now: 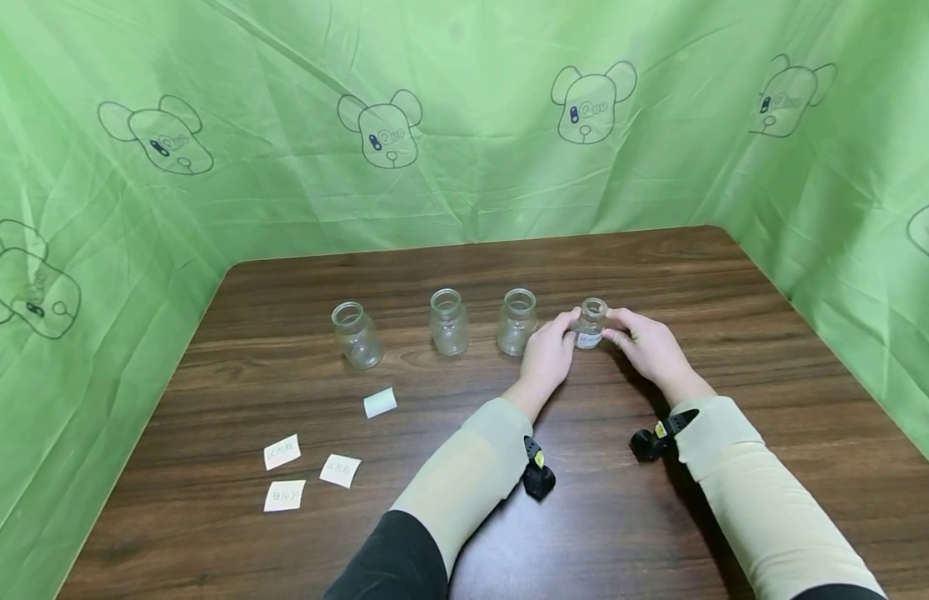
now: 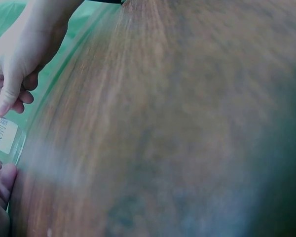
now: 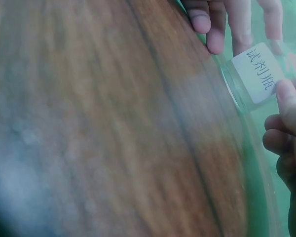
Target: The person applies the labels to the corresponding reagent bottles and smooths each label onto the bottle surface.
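A labelled bottle (image 1: 591,323) is held between both hands on the counter (image 1: 584,517) and is taken as the landmark. It appears to be stood upright, though its base is partly hidden. Its left side is gripped by the left hand (image 1: 548,358), with thumb and finger set against the glass; its right side is pinched by the right hand (image 1: 651,350), whose thumb is pressed on the edge of the white label (image 3: 256,73). The two-sided hold is judged to be used so that the glass is kept from turning while the label is flattened. Handwritten characters are shown on the label, faced toward the wearer, presumably for easy alignment. To the left of the bottle, a near jar (image 1: 516,323), a middle jar (image 1: 449,323) and a far jar (image 1: 357,337) are lined up, all apparently unlabelled; the spacing probably leaves finger room. Nearer the wearer and well left of the bottle, four paper slips (image 1: 282,452) are laid out separately, likely for easy picking up; handwriting is discerned on three.
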`<state>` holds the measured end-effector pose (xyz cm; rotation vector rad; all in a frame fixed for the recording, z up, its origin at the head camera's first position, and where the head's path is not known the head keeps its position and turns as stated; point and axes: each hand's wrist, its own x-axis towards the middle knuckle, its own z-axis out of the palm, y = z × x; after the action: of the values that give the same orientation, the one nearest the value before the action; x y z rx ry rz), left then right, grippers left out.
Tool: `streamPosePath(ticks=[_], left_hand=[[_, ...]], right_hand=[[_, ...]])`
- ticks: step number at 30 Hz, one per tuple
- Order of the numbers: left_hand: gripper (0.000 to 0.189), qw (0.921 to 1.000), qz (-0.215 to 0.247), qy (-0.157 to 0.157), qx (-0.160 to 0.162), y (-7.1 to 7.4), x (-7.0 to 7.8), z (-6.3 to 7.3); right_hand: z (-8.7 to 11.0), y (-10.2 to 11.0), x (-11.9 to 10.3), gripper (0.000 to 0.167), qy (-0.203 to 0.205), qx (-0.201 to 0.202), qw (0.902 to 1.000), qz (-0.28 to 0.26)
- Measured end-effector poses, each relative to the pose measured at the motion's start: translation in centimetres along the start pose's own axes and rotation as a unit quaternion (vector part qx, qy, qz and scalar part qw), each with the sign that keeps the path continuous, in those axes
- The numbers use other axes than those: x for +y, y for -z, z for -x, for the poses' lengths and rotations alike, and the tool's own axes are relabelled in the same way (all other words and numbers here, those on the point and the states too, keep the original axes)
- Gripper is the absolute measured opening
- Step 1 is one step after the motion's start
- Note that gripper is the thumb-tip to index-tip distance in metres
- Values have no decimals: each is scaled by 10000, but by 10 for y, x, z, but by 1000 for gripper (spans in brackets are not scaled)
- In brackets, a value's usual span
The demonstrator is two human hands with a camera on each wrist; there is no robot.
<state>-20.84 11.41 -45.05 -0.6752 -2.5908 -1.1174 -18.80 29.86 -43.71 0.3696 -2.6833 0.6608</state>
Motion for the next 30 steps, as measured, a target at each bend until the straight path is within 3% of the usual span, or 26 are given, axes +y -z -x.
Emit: streamPosePath(ticks=[6,11,15,25,30], left_hand=[[38,9999,-89,103,-85,-2,1,0],[50,9993,177,244,-224,-3,1,1],[48,9996,53,206,-209,-3,-1,-1],[36,9997,-213,-45,-78,0,1,0],[38,9999,-79,90,-52,-1,1,1]], right_hand=[[2,-1,4,24,10,-30,10000,-19],[5,-1,5,36,-284,-463,9982,-260],[2,-4,1,44,-451,-714,9950,-539],[1,-5,4,39,-220,-359,9981,-454],[3,-7,8,37,-171,-275,9983,-494]])
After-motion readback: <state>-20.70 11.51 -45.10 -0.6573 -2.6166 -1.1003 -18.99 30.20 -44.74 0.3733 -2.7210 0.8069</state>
